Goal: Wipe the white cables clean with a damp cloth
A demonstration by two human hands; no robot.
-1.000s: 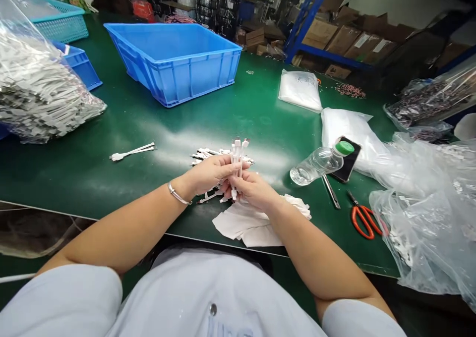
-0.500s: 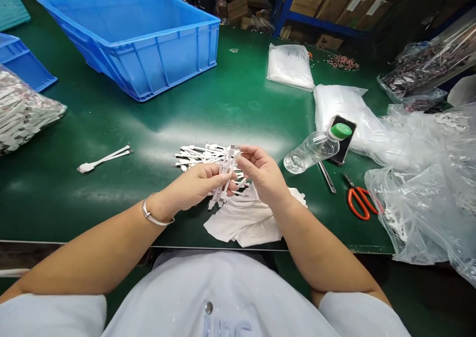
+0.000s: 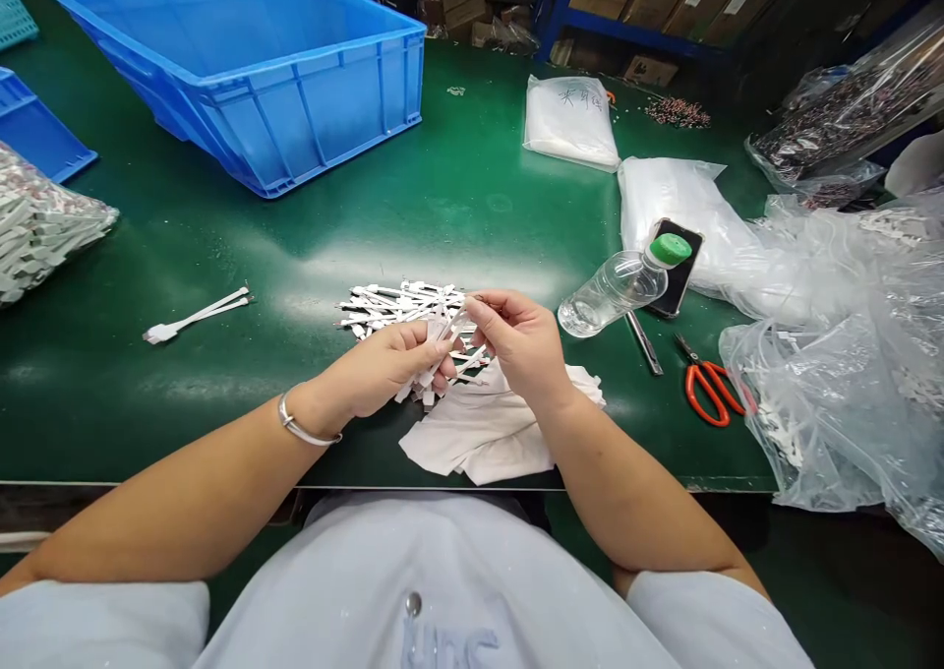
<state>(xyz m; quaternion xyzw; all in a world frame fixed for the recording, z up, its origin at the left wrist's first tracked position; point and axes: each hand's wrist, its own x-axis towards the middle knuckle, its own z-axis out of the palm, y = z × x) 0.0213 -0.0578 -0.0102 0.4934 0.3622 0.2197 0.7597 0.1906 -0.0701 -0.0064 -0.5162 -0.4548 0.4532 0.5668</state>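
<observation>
My left hand (image 3: 394,362) is closed around a small bunch of white cable pieces (image 3: 426,378), thumb on top. Close to its right, my right hand (image 3: 520,339) pinches the upper end of one white piece from that bunch. Behind both hands a loose pile of similar white cables (image 3: 383,305) lies on the green table. A crumpled white cloth (image 3: 491,438) is spread under and in front of my right hand. Off to the left, a separate pair of white cables (image 3: 196,320) rests on the table.
A large blue bin (image 3: 317,98) stands at the back left; a bag of white parts (image 3: 40,226) lies far left. On the right are a bottle (image 3: 616,290), a phone (image 3: 675,280), red-handled pliers (image 3: 712,394) and plastic bags (image 3: 833,413).
My right hand has drawn one white piece slightly apart from the upper end of the bunch, which now tilts more. The whole view has shifted slightly.
</observation>
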